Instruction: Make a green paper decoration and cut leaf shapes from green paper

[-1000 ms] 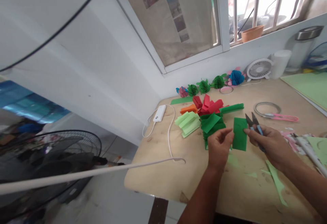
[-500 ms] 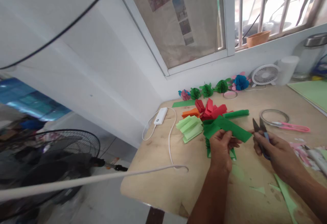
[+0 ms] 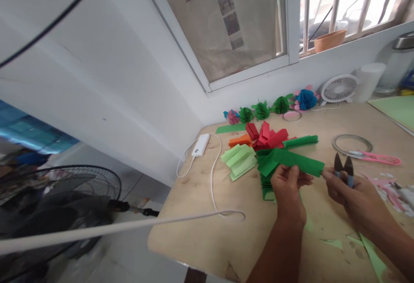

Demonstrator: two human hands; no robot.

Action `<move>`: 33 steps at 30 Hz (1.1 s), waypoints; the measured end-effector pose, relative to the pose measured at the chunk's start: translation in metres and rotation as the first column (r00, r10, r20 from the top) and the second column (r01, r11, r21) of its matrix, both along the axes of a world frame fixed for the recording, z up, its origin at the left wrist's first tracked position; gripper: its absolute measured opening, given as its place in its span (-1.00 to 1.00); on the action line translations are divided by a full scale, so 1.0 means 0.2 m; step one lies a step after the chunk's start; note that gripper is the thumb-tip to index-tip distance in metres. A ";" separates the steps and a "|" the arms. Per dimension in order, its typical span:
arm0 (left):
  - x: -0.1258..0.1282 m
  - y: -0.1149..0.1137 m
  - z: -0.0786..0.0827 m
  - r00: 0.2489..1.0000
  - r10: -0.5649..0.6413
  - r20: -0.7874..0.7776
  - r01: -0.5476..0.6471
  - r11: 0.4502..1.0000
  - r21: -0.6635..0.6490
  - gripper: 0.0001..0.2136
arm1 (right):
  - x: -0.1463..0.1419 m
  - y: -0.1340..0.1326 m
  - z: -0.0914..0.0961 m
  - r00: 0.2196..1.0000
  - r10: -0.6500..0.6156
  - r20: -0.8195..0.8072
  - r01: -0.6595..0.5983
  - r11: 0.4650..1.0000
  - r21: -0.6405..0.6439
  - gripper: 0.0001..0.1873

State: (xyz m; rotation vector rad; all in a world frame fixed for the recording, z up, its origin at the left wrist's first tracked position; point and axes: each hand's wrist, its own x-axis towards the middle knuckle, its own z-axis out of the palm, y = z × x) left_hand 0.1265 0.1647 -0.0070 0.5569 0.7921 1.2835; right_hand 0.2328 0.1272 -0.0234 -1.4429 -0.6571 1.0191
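Note:
A dark green folded paper strip is pinched between the thumb and fingers of my left hand. Its right end meets the index fingertip of my right hand. That hand also grips small thread snips, their dark blades pointing up and spread apart. Beneath the strip is more pleated green paper, partly hidden by my left hand. Just beyond lie red folded papers, a thin green folded piece, an orange one and light green pleated paper.
Pink-handled scissors and a wire coil lie to the right. Paper balls and a small white fan line the wall. A white power bank trails a cable on the left. Paper scraps lie near me.
My right hand has turned the snips more upright and shifted right. The green strip, held by my left hand, now lies flatter, with its end at my right fingertip. The view has shifted slightly.

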 end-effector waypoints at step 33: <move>-0.03 0.02 -0.01 0.987 0.115 -0.114 -0.112 0.993 0.029 -0.82 | -0.08 -0.03 -0.02 0.976 0.126 -0.179 -0.137 0.989 -0.054 -0.50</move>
